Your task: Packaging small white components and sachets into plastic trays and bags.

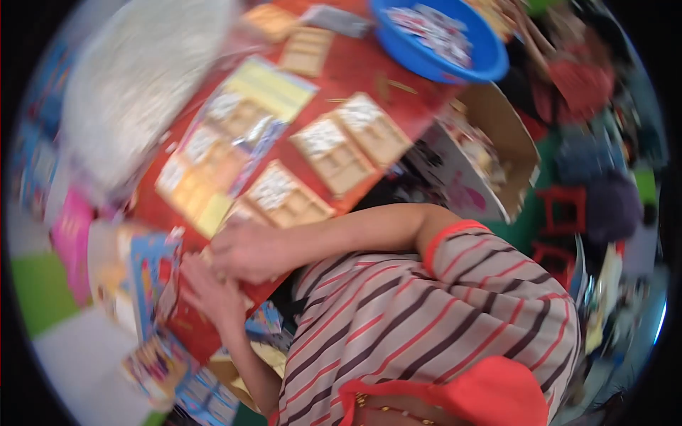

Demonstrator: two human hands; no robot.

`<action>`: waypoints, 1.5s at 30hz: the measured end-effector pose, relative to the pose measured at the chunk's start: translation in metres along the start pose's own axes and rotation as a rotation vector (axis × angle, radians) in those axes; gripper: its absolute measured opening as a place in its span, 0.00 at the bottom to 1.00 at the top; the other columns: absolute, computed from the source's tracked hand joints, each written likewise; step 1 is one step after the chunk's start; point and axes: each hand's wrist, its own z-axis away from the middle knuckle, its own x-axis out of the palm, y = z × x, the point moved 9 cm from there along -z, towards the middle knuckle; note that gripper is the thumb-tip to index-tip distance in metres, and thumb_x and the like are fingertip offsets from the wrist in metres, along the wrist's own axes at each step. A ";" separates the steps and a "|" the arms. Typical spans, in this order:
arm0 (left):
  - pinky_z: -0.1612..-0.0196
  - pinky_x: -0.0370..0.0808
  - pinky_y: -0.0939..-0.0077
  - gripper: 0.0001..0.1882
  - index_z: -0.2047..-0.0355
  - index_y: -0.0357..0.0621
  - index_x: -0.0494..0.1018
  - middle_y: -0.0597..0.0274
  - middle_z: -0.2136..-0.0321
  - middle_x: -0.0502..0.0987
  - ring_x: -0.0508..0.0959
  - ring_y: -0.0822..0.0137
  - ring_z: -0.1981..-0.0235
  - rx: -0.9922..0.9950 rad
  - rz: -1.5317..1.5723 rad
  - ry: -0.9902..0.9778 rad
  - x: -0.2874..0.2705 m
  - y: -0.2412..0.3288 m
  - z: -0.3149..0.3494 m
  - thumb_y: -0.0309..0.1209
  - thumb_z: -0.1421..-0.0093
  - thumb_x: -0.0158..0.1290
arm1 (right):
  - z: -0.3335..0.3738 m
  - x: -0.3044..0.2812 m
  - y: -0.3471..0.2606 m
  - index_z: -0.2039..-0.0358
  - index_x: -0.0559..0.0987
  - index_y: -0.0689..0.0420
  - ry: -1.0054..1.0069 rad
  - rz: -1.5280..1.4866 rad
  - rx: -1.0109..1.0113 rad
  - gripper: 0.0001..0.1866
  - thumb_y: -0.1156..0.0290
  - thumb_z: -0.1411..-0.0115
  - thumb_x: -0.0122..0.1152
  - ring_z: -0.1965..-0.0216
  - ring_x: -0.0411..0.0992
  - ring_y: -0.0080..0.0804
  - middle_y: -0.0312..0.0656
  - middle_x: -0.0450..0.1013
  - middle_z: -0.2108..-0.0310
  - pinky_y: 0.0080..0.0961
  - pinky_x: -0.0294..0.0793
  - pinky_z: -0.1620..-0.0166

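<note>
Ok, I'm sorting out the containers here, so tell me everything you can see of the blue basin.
The blue basin is round and wide, with sloping walls, and looks like smooth plastic. It sits upright on the red tabletop, near the edge, at the upper right of the picture, which cuts off its top side. Inside lies a loose heap of small white pieces with reddish and dark marks, too blurred to identify.

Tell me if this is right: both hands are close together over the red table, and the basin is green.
The colour is wrong: the head view shows a blue basin. The left hand and right hand are close together over the red table.
</note>
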 end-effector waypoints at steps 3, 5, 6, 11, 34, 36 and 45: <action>0.33 0.36 0.40 0.39 0.29 0.43 0.41 0.56 0.28 0.40 0.39 0.55 0.27 0.031 -0.141 0.086 -0.001 -0.006 0.004 0.54 0.32 0.29 | 0.013 0.001 -0.017 0.76 0.75 0.51 0.042 0.073 0.001 0.04 0.66 0.51 0.57 0.68 0.71 0.34 0.35 0.69 0.75 0.35 0.63 0.59; 0.33 0.36 0.40 0.38 0.29 0.43 0.40 0.56 0.28 0.40 0.39 0.55 0.27 0.081 -0.096 0.118 -0.003 -0.002 0.002 0.53 0.32 0.29 | 0.023 -0.003 -0.016 0.76 0.75 0.51 0.073 0.054 0.020 0.04 0.67 0.50 0.58 0.68 0.71 0.34 0.35 0.69 0.75 0.35 0.63 0.59; 0.33 0.36 0.40 0.38 0.29 0.43 0.40 0.55 0.28 0.40 0.40 0.55 0.27 0.082 -0.057 0.148 -0.007 -0.002 0.001 0.53 0.32 0.29 | 0.027 -0.004 -0.017 0.76 0.75 0.52 0.082 0.004 0.007 0.03 0.68 0.50 0.58 0.68 0.71 0.34 0.35 0.69 0.75 0.35 0.62 0.60; 0.33 0.32 0.39 0.44 0.29 0.45 0.38 0.56 0.28 0.39 0.39 0.57 0.27 0.126 0.058 0.065 0.004 -0.004 -0.010 0.64 0.34 0.22 | 0.035 -0.021 -0.014 0.76 0.78 0.52 0.095 0.013 0.056 0.05 0.66 0.48 0.57 0.68 0.73 0.35 0.36 0.72 0.76 0.36 0.63 0.61; 0.32 0.41 0.47 0.45 0.29 0.43 0.42 0.51 0.29 0.42 0.42 0.53 0.28 0.139 0.052 0.159 0.004 -0.001 -0.015 0.65 0.35 0.23 | 0.047 -0.020 -0.004 0.76 0.80 0.52 0.165 -0.030 0.059 0.06 0.67 0.48 0.57 0.68 0.72 0.34 0.36 0.73 0.75 0.35 0.61 0.61; 0.32 0.40 0.45 0.45 0.29 0.44 0.41 0.52 0.28 0.41 0.41 0.53 0.28 0.105 0.034 0.156 0.005 -0.003 -0.015 0.65 0.35 0.23 | 0.048 -0.021 -0.002 0.76 0.80 0.52 0.164 -0.030 0.059 0.06 0.67 0.48 0.57 0.68 0.73 0.34 0.36 0.73 0.75 0.35 0.62 0.61; 0.34 0.35 0.36 0.46 0.29 0.45 0.38 0.54 0.28 0.37 0.38 0.54 0.27 0.016 0.069 0.029 -0.005 0.003 -0.009 0.66 0.36 0.25 | 0.047 -0.019 -0.003 0.73 0.80 0.52 0.096 -0.016 0.072 0.04 0.68 0.49 0.58 0.66 0.72 0.34 0.35 0.72 0.75 0.34 0.61 0.59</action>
